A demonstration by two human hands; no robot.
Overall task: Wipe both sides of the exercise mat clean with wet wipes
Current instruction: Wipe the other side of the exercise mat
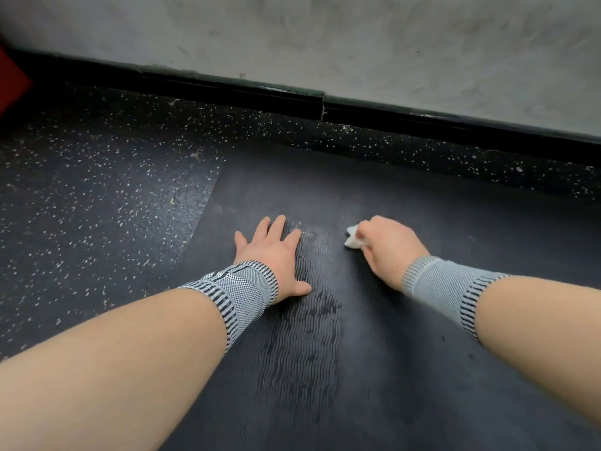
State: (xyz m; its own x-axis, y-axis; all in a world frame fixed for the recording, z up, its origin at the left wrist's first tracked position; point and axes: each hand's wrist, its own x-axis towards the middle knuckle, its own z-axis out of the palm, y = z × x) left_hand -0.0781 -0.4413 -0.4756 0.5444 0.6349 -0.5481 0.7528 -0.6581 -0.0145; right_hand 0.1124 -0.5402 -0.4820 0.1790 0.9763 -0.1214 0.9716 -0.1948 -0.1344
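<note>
Here, head view: the dark exercise mat [374, 320] lies flat on the speckled floor [81, 196]. The left hand [273, 255] presses flat on it, fingers straight. At its three o'clock, the right hand [387, 245] clutches a white wet wipe [353, 237] against the mat.

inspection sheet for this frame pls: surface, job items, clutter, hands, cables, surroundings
Surface: dark ribbed exercise mat flat on speckled black floor; damp streaks near the hands.
Job's things: white wet wipe, bunched, on the mat.
Clutter: nothing seen.
Grippers: left hand flat on the mat, fingers spread; right hand grips the wipe against the mat. Grey knit wrist bands on both wrists.
Cables: nothing seen.
Surroundings: grey wall with black baseboard; red object at far left edge, unclear.
</note>
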